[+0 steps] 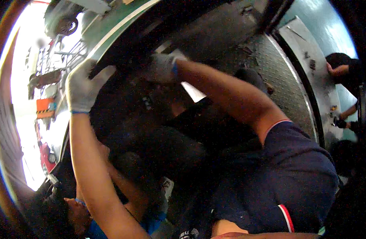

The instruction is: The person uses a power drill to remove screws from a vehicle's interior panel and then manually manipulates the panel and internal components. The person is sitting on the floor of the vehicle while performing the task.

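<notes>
My left hand [82, 87], in a white knit glove with a blue cuff, is raised at the edge of a large dark curved panel [123, 40]. Its thumb stands apart from the fingers, and nothing shows between them. To the right, my right hand [161, 68], gloved alike, reaches into the shadow under that panel. Motion smears its fingers, so whether it grips anything is hidden. A small pale piece [164, 47] lies just above it, too blurred to name. Below the right wrist a bright white patch [194, 92] shows against the dark.
Another person's forearm and hand [77, 209] are close at lower left. On the right, other hands [338, 71] rest by a grey bench [310, 51] with small parts. Ribbed metal plate [282, 75] covers the floor. An orange box [45, 107] and metal racks stand far left.
</notes>
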{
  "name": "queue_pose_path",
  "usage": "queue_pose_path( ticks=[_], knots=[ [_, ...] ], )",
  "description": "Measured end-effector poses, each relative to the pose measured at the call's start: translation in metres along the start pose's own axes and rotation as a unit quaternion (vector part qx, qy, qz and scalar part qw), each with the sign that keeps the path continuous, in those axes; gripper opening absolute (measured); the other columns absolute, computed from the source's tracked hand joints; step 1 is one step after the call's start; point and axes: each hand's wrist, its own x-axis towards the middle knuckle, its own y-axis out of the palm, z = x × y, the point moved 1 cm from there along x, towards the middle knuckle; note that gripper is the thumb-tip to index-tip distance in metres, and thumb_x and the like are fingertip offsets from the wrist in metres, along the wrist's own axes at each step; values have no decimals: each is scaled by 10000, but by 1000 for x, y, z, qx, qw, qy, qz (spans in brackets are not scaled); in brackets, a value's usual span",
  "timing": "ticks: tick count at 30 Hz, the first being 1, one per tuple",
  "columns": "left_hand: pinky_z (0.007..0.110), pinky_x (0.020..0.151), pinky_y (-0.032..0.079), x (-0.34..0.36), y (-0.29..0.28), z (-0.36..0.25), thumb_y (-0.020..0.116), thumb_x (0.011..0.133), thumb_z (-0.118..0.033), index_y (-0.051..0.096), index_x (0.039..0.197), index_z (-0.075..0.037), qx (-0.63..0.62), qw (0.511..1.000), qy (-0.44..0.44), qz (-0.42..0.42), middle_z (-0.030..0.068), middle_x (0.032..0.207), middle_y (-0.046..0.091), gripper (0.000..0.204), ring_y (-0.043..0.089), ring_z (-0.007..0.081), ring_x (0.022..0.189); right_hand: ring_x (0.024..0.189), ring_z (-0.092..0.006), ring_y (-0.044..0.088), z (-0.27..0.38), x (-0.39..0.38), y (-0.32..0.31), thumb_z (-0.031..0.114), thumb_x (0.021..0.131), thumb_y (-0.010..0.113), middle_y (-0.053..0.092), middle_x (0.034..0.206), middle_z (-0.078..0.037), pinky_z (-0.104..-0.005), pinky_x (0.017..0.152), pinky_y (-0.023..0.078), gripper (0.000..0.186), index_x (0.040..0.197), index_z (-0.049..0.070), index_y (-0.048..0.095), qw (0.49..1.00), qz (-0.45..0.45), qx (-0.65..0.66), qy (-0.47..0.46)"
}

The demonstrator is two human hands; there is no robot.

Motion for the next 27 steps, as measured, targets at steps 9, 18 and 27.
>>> queue_pose_path(
  ticks=[9, 18, 27],
  knots=[
    [356, 749, 532, 8, 10, 3, 780, 835, -485, 739, 965, -27, -45, 999, 10, -15, 138, 853, 735, 478, 703, 211, 773, 1007, -211, 675, -10, 17, -10, 256, 1015, 576, 727, 1136, -124, -376, 890, 558, 328, 1265, 58, 658, 965, 101, 191, 146],
    [372, 724, 538, -3, 6, 16, 773, 820, -542, 744, 945, -46, -38, 999, 18, -24, 137, 831, 736, 513, 710, 248, 750, 993, -238, 672, 52, 27, 116, 277, 1037, 555, 718, 1080, -162, -378, 851, 556, 323, 1260, 65, 653, 791, -173, 448, 379],
    [402, 747, 544, 5, 0, 1, 793, 764, -619, 750, 939, -43, -45, 999, 0, -17, 179, 840, 726, 604, 717, 330, 796, 858, -256, 710, 13, -14, 18, 170, 1001, 544, 716, 1076, -162, -373, 745, 593, 330, 1308, 75, 623, 983, 95, -33, 153]
  ],
)
